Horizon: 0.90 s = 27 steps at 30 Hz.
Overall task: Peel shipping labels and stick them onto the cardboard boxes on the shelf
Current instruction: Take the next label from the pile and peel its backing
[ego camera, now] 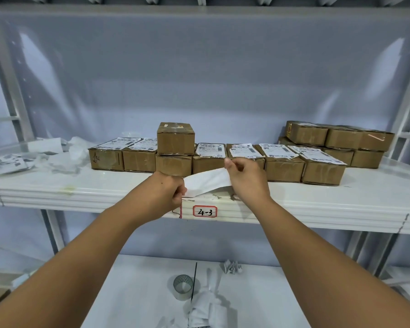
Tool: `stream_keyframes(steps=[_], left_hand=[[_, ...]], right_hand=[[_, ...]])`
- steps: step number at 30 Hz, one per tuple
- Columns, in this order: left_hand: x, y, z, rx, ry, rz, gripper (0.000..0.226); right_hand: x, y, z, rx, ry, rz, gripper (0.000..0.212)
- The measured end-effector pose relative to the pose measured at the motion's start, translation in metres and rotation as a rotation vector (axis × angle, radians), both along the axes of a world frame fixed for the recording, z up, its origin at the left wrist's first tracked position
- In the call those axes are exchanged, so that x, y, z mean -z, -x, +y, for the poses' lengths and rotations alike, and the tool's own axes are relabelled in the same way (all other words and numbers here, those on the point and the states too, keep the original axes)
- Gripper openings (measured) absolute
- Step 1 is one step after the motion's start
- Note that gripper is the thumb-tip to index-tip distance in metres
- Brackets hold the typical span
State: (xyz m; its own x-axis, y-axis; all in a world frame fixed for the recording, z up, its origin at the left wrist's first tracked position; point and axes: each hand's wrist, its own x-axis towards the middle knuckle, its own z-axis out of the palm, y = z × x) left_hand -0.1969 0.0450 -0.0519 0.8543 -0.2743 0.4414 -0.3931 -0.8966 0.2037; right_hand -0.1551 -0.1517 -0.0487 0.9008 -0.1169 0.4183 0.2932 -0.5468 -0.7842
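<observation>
Label sheet [208,183]: white, held just above 4-3 tag [204,211], over shelf [81,190] front edge.
Left hand [173,188]: up-left of tag, fingers curled, pinched sheet's left end.
Right hand [244,176]: up-right of tag, thumb and forefinger pinched sheet's top right corner.
Cardboard boxes [284,169]: row behind tag, most labelled on top.
Paper scraps [57,157]: far left of tag.
Tape roll [183,285]: below tag.
</observation>
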Motion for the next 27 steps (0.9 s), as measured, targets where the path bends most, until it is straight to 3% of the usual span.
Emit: stream_keyframes(steps=[4,8,12,15,17,21,24,27], left_hand=[[0.002,0.002,-0.002,-0.043,0.047,0.010,0.016],[0.003,0.006,-0.006,-0.092,0.248,-0.007,0.018],[-0.003,0.007,-0.022,-0.144,0.777,-0.072,0.022],[-0.014,0.006,-0.045,0.007,1.313,0.023,0.018],[-0.019,0.004,-0.063,0.052,1.503,0.095,0.018],[-0.014,-0.001,-0.093,0.108,1.618,0.150,0.023],[-0.007,-0.002,-0.107,0.068,1.699,0.231,0.021],[-0.003,0.000,-0.113,0.072,1.798,0.316,0.014]], right_hand=[[-0.007,0.003,-0.005,-0.076,-0.197,0.099,0.056],[-0.008,0.005,-0.011,-0.232,-0.387,0.083,0.040],[-0.008,0.006,-0.020,-0.318,-0.713,0.052,0.042],[-0.003,0.008,-0.017,-0.258,-0.665,-0.036,0.030],[0.002,0.009,-0.013,-0.257,-0.598,-0.096,0.033],[0.012,0.006,-0.012,-0.202,-0.522,-0.204,0.030],[0.010,0.006,-0.015,-0.098,-0.613,-0.243,0.034],[0.003,0.007,-0.017,-0.176,-0.714,-0.199,0.024]])
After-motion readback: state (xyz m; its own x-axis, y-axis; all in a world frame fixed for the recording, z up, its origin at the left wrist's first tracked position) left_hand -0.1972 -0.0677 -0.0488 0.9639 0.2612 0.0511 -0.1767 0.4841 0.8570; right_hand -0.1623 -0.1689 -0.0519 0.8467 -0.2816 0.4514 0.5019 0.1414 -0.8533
